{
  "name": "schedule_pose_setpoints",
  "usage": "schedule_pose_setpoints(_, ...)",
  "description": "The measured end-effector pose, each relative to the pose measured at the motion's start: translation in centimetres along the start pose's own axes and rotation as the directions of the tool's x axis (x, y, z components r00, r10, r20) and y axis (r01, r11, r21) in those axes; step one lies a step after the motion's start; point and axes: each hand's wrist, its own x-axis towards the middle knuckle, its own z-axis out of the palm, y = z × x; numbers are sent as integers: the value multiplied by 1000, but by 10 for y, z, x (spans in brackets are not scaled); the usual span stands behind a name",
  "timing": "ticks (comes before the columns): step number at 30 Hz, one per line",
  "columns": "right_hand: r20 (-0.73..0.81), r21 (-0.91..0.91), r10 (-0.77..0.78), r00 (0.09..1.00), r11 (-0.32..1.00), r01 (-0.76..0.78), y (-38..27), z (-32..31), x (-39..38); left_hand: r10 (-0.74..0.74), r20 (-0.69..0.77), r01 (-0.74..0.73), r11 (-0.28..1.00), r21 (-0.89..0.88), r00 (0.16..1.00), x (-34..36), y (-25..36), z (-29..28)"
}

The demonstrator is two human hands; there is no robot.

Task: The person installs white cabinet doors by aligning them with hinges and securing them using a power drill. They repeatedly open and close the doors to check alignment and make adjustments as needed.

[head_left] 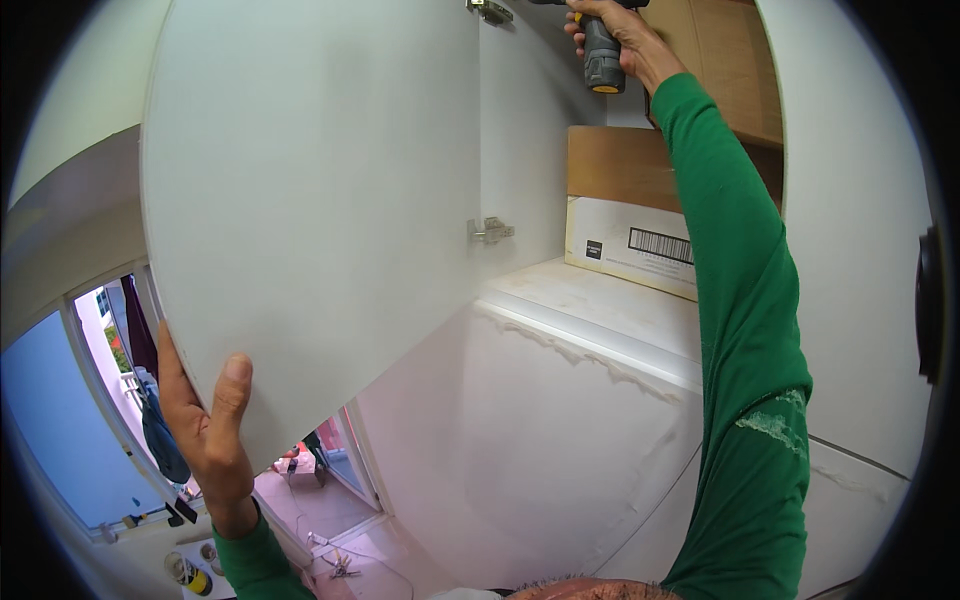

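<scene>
A white cabinet door (320, 200) stands swung out to the left, hung on an upper hinge (490, 11) and a lower hinge (491, 231). My left hand (215, 430) grips the door's lower outer edge, thumb on the near face and fingers around the edge. Raised high inside the cabinet, my right hand (625, 35) is wrapped round the grip of a black and yellow cordless drill (603, 60). The drill's head lies near the upper hinge, partly cut off by the frame's top. Whether its tip touches the hinge cannot be seen.
On the cabinet shelf (540, 285) sits a brown and white cardboard box (625, 235), with a larger brown carton (725, 70) above. Below is a white wall panel (520, 440) with a ragged sealant line. A window (110, 330) and floor with cables (350, 560) lie lower left.
</scene>
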Motion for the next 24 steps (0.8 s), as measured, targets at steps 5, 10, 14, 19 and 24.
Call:
schedule_pose_setpoints(5, 75, 17, -1, 997, 1000, -1, 13, -1, 18, -15, -22, 16, 1000, 25, 1000, 7, -13, -8)
schedule_pose_setpoints(10, 100, 42, 25, 995, 999, -30, 18, 1, 19, 5, -5, -5, 999, 44, 1000, 11, -21, -13)
schedule_pose_setpoints(14, 110, 49, 39, 993, 998, -45, 20, 0, 18, -4, -77, 8, 998, 62, 997, 10, -28, -14)
schedule_pose_setpoints(19, 122, 57, 57, 991, 996, -64, 19, -1, 15, -31, -93, 37, 997, 62, 995, 11, -33, -19)
schedule_pose_setpoints(24, 122, 56, 67, 990, 996, -75, 19, -3, 10, 0, -118, 9, 997, 79, 993, 12, -40, -20)
